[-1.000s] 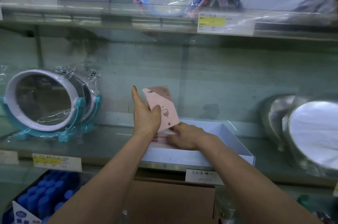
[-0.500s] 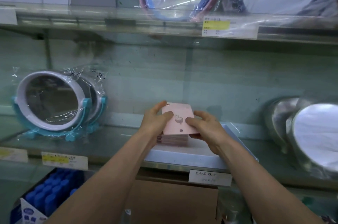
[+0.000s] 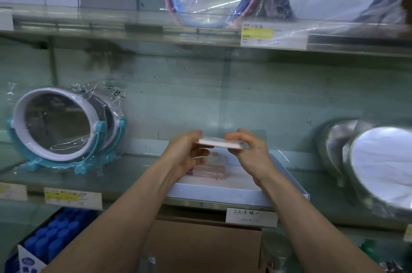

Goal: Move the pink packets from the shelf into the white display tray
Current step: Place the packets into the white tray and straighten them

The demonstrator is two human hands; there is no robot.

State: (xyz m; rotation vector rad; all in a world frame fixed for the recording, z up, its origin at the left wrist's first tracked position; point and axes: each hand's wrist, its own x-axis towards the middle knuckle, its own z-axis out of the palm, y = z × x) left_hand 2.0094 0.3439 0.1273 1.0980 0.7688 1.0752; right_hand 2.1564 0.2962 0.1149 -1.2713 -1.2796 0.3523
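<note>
A small stack of pink packets is held flat and edge-on between both hands, above the white display tray on the middle shelf. My left hand grips its left end, thumb on top. My right hand pinches its right end. More pink packets lie stacked inside the tray's left part, partly hidden behind my left hand.
A wrapped round mirror on a teal stand stands to the left on the shelf. Silver round mirrors stand to the right. The upper shelf hangs overhead with wrapped mirrors. A cardboard box and blue bottles sit below.
The pink packets turned from upright in my left hand to lying flat between both hands. My right hand left the tray and took the packets' right end.
</note>
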